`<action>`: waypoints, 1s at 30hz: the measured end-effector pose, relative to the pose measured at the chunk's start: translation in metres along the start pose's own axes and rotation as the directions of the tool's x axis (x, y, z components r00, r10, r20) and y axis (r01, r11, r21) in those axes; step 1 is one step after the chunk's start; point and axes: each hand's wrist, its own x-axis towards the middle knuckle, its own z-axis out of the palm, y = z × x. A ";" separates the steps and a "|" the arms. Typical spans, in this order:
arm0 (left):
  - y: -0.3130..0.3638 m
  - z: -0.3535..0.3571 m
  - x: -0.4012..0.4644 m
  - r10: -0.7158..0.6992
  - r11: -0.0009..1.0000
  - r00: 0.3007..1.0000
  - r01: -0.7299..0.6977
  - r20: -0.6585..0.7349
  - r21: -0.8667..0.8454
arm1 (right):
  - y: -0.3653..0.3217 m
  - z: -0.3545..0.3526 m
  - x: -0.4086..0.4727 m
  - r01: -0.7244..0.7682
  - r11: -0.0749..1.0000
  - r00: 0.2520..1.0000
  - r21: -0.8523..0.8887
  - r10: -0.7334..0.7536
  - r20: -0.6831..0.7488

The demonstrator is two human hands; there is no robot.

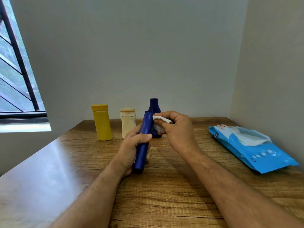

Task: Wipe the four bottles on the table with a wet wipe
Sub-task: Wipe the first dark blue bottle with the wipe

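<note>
the left hand (pixel 131 148) grips a slim blue bottle (pixel 143 142), lifted above the table (pixel 164 195) and tilted. the right hand (pixel 176 127) pinches a white wet wipe (pixel 160 122) against its upper side. just behind that bottle stand a second blue bottle (pixel 154 105), a cream bottle (pixel 128 122) and a yellow bottle (pixel 102 122). right of it lies a blue wipes pack (pixel 251 147).

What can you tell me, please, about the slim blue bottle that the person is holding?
The slim blue bottle is a dark blue, narrow cylinder, seemingly plastic, with a matching cap end. It is held above the wooden table, tilted, its top leaning away from the camera. The left hand grips its lower half, while the right hand presses a folded white wet wipe against its upper side. A squat blue bottle stands just behind it.
</note>
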 end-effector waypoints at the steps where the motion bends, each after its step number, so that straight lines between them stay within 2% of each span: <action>1: 0.000 0.000 0.000 0.006 1.000 1.000 -0.006 -0.013 0.006 | 0.000 0.000 0.000 -0.001 1.000 1.000 -0.011 0.001 0.004; 4: -0.002 0.002 0.004 0.061 0.998 0.996 -0.061 -0.058 -0.007 | 0.000 -0.001 -0.002 0.041 0.997 0.999 -0.063 -0.039 0.034; 7: -0.003 0.002 0.008 0.072 0.983 0.994 -0.084 -0.077 -0.165 | -0.001 0.000 -0.006 0.088 0.990 0.985 -0.107 -0.071 0.156; 9: -0.001 0.003 0.008 0.072 0.977 0.995 -0.084 -0.070 -0.198 | -0.003 0.000 -0.008 0.118 0.985 0.979 -0.124 -0.095 0.182; 12: 0.001 0.004 0.005 0.029 0.982 0.997 -0.043 -0.075 -0.181 | -0.004 0.000 -0.009 0.125 0.985 0.983 -0.115 -0.107 0.149; 16: 0.003 0.003 0.001 -0.004 0.979 0.997 -0.012 -0.076 -0.203 | -0.004 -0.003 -0.005 0.143 0.975 0.990 -0.172 -0.144 0.007; 18: 0.003 0.002 0.001 -0.009 0.980 0.994 -0.013 -0.109 -0.198 | -0.002 -0.004 -0.005 0.135 0.976 0.991 -0.172 -0.136 0.005; 22: 0.005 0.000 0.004 -0.019 0.971 0.970 -0.039 -0.240 -0.236 | 0.002 -0.002 -0.007 0.220 0.938 0.970 -0.269 -0.180 0.165; 26: 0.011 -0.004 0.004 -0.010 0.949 0.956 -0.083 -0.293 -0.304 | 0.004 0.000 -0.010 0.384 0.866 0.883 -0.320 -0.244 0.400; 28: 0.012 -0.004 0.004 -0.013 0.949 0.950 -0.087 -0.312 -0.304 | 0.004 0.000 -0.010 0.410 0.858 0.862 -0.309 -0.254 0.439; 30: 0.010 -0.004 0.004 0.001 0.953 0.950 -0.095 -0.313 -0.287 | 0.001 0.000 -0.012 0.392 0.875 0.872 -0.286 -0.254 0.418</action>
